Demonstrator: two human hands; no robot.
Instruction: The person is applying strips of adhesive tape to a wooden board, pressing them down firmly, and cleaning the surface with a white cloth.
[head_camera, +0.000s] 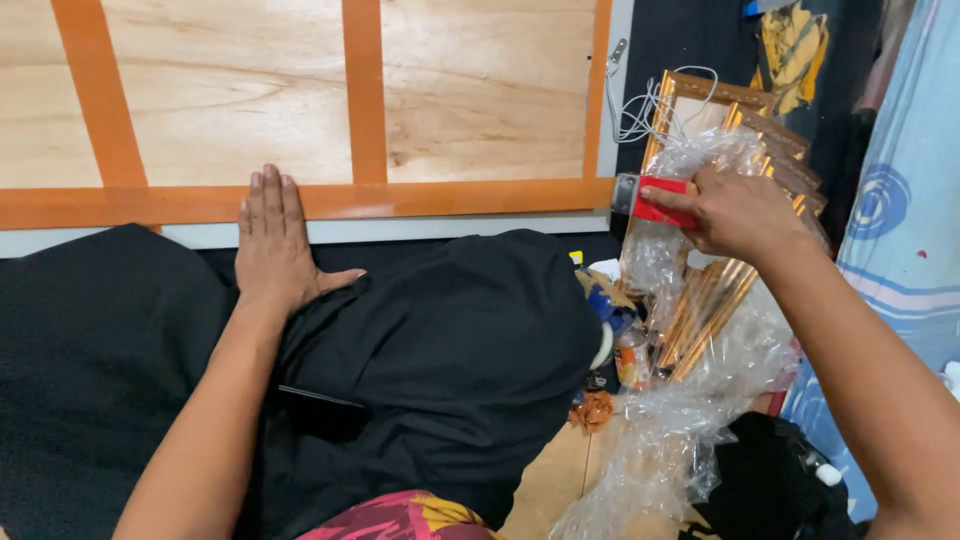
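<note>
The left hand (272, 240) lies flat and open, pressing the plywood board (250, 95) at its orange tape band (420, 198); keeping that palm firm seems wise while the right hand (735, 212), pinching a red tape dispenser (660, 202) just off the board's right end, holds the strip taut. I count one board, one dispenser, and several gilt picture frames (745, 135) in plastic wrap beyond.

A flat pale plywood board (250, 90) is lying across the top of the view, crossed by 3 upright strips of glossy orange tape (365, 90) and 1 long strip running along its lower edge. A small red-handled scraper (655, 203) is sitting level at that strip's right end, its metal blade touching the board's corner.
</note>
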